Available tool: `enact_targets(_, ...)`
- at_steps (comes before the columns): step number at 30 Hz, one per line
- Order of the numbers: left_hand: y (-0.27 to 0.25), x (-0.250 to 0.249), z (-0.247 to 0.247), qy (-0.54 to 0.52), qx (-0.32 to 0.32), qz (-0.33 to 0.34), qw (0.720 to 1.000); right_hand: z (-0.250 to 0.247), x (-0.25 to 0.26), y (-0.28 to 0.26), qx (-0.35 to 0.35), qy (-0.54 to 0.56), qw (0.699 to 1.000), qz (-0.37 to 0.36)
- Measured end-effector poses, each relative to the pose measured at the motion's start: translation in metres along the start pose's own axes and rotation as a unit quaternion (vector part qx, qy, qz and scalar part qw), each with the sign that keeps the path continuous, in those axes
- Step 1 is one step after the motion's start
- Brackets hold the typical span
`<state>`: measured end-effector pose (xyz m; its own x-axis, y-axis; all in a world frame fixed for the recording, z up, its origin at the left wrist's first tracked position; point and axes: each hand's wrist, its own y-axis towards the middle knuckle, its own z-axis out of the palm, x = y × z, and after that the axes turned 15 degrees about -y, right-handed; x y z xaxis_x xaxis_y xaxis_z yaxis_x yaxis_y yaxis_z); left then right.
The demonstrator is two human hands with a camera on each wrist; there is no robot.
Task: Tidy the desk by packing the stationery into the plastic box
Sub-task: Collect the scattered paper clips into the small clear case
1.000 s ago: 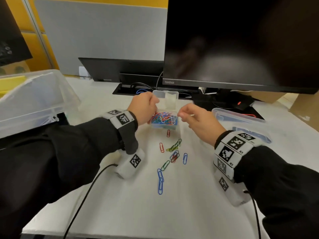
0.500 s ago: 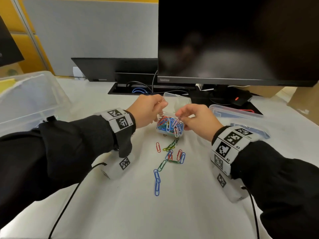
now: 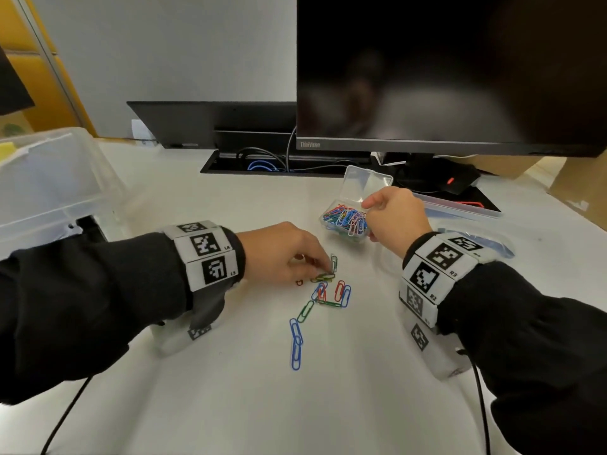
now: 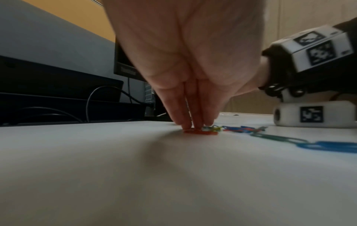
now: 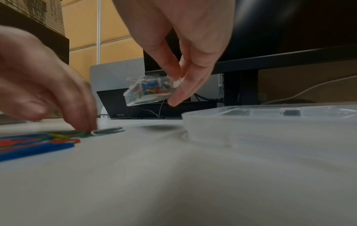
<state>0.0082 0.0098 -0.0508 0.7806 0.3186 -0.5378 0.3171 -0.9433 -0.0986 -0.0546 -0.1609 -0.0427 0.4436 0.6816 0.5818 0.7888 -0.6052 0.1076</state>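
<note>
My right hand (image 3: 377, 213) pinches a small clear box (image 3: 345, 221) heaped with coloured paper clips, its hinged lid (image 3: 366, 182) standing open. In the right wrist view the small box (image 5: 150, 90) hangs tilted a little above the desk, held between thumb and fingers (image 5: 175, 97). Several loose paper clips (image 3: 328, 295) lie on the white desk in front of it, with two blue ones (image 3: 295, 343) nearest me. My left hand (image 3: 325, 270) reaches down onto the loose clips, its fingertips (image 4: 193, 122) touching the desk at a red clip (image 4: 201, 132) and a green one (image 5: 108, 131). The clips lie flat.
A large translucent storage box (image 3: 49, 185) stands at the left edge. A flat clear plastic container (image 3: 460, 208) lies right of the small box, close to my right wrist (image 5: 270, 122). A monitor (image 3: 443, 77) and an open cable slot (image 3: 262, 165) close off the back.
My left hand let go of the small box and came down and toward me onto the loose clips. The right hand now holds the box alone, shifted slightly right.
</note>
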Motion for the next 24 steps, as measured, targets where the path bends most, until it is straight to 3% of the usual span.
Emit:
enact_targets(3, 0.005, -0.004, 0.002, -0.006, -0.016, -0.013, 1.0, 0.0, 0.001, 0.002, -0.003, 0.004, 1.0, 0.003)
enact_targets(6, 0.014, -0.008, 0.004, 0.007, 0.043, -0.049, 0.998, 0.0, 0.003, 0.001, -0.003, 0.002, 1.0, 0.009)
enact_targets(9, 0.005, -0.006, 0.009, -0.002, 0.054, -0.013, 0.998, 0.0, 0.003, 0.001, 0.001, -0.007, 1.0, 0.01)
enact_targets(14, -0.007, -0.006, 0.01, -0.022, -0.005, 0.058, 0.998, 0.003, 0.002, 0.003, 0.014, -0.008, 1.0, -0.007)
enact_targets(17, 0.0, -0.017, 0.016, -0.027, 0.038, 0.11, 0.993, 0.004, 0.003, 0.002, 0.02, -0.01, 1.0, -0.022)
enact_targets(20, 0.004, -0.02, 0.021, -0.016, 0.085, 0.108, 0.99, 0.005, 0.003, 0.001, 0.031, -0.019, 0.999, -0.033)
enact_targets(24, -0.014, -0.006, 0.014, -0.048, 0.04, 0.088, 0.994, 0.006, 0.002, 0.0, 0.042, -0.019, 0.998, -0.037)
